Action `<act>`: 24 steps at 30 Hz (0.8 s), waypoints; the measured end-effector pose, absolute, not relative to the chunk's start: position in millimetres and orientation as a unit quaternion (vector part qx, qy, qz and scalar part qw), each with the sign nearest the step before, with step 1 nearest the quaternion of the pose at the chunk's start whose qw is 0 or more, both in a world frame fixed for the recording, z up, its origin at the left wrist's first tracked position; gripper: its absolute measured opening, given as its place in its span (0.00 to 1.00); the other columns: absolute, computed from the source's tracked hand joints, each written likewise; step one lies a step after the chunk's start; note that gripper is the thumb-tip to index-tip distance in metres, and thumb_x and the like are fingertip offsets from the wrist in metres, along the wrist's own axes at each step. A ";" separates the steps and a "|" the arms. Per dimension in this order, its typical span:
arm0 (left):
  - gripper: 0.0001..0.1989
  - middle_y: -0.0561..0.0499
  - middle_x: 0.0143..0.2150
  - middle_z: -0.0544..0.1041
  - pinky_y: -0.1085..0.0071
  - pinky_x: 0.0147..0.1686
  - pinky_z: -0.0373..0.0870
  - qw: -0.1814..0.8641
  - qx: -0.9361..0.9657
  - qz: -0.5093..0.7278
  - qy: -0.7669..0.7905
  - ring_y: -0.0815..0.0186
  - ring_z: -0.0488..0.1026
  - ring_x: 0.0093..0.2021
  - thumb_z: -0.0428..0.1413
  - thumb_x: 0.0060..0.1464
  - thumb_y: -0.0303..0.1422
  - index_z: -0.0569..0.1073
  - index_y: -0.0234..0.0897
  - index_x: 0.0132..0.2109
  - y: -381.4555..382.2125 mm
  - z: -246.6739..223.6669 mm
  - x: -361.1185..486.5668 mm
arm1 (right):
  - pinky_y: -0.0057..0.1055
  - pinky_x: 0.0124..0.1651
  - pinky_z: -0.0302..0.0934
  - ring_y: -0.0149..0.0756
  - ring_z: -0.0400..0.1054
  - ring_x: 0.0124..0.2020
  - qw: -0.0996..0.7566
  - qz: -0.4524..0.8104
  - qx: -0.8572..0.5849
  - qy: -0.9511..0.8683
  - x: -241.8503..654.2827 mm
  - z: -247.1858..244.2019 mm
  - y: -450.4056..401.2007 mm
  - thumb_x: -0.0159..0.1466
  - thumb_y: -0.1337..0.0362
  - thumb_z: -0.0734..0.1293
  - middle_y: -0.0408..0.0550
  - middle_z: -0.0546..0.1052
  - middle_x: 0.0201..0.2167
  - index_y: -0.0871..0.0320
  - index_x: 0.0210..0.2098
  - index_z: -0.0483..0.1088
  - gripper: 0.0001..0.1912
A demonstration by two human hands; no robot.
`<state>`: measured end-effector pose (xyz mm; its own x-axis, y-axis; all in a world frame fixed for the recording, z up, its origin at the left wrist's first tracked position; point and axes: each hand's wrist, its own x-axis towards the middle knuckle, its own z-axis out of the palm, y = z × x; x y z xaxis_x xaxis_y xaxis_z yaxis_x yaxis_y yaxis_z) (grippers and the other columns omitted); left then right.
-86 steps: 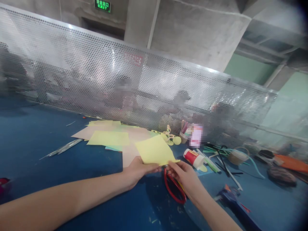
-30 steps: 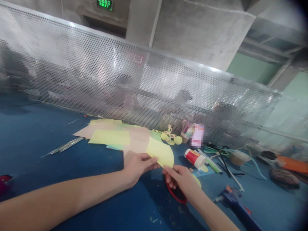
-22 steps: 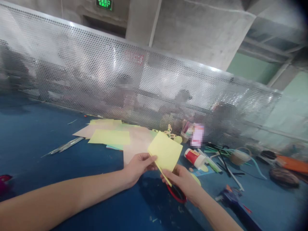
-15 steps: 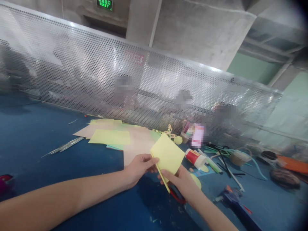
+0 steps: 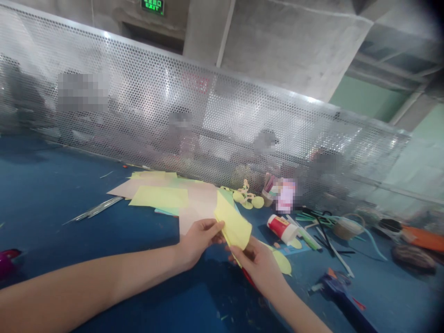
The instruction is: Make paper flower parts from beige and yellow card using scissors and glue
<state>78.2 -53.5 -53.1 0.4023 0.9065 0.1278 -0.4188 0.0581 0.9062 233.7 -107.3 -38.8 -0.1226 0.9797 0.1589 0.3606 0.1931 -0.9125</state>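
Observation:
A folded piece of yellow paper (image 5: 234, 223) is held up between both hands over the blue table. My left hand (image 5: 204, 238) pinches its left edge between thumb and fingers. At the lower edge, the fingers of my right hand (image 5: 255, 263) are closed on the same paper, which curves a little on the right. Something red, partly hidden, shows beneath my right hand. Yellow round pieces (image 5: 282, 262) lie just right of that hand. Behind the held paper, pale pink and yellow sheets (image 5: 159, 196) are spread out.
A white and red bottle (image 5: 281, 229) lies right of the hands, near green and white strips. A blue glue gun (image 5: 342, 291) is at the lower right. Thin silvery sticks (image 5: 97, 209) lie left. A perforated metal screen (image 5: 138, 97) spans the back, with blurred people behind.
The yellow paper has turned and now looks narrower and more curved. My right hand has shifted slightly left along its lower edge. The left hand keeps its grip.

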 end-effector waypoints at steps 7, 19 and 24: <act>0.14 0.50 0.27 0.73 0.76 0.29 0.63 0.690 0.464 0.483 0.274 0.73 0.66 0.25 0.60 0.46 0.39 0.74 0.29 0.31 -50.6 -54.8 79.7 | 0.33 0.34 0.65 0.40 0.72 0.29 0.420 0.445 -0.529 -0.589 230.0 -32.6 -107.6 0.54 0.54 0.67 0.52 0.79 0.31 0.61 0.38 0.69 0.18; 0.14 0.48 0.33 0.74 0.73 0.35 0.67 0.686 0.466 0.490 0.268 0.70 0.70 0.31 0.61 0.45 0.37 0.73 0.30 0.35 -49.9 -54.4 77.8 | 0.27 0.35 0.61 0.31 0.69 0.29 0.444 0.535 -0.489 -0.527 236.6 -34.9 -102.8 0.50 0.58 0.72 0.48 0.78 0.31 0.62 0.39 0.71 0.20; 0.14 0.48 0.33 0.74 0.69 0.39 0.68 0.681 0.456 0.511 0.259 0.68 0.70 0.32 0.61 0.45 0.37 0.73 0.30 0.36 -48.6 -53.2 77.4 | 0.24 0.34 0.61 0.28 0.69 0.29 0.433 0.574 -0.477 -0.505 241.4 -32.9 -102.4 0.51 0.58 0.71 0.48 0.78 0.31 0.61 0.40 0.70 0.19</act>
<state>77.4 -48.6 -53.2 0.3433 0.9324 0.1130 -0.4607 0.0623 0.8854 241.4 -102.4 -32.9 -0.1697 0.9794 -0.1097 -0.0156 -0.1140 -0.9934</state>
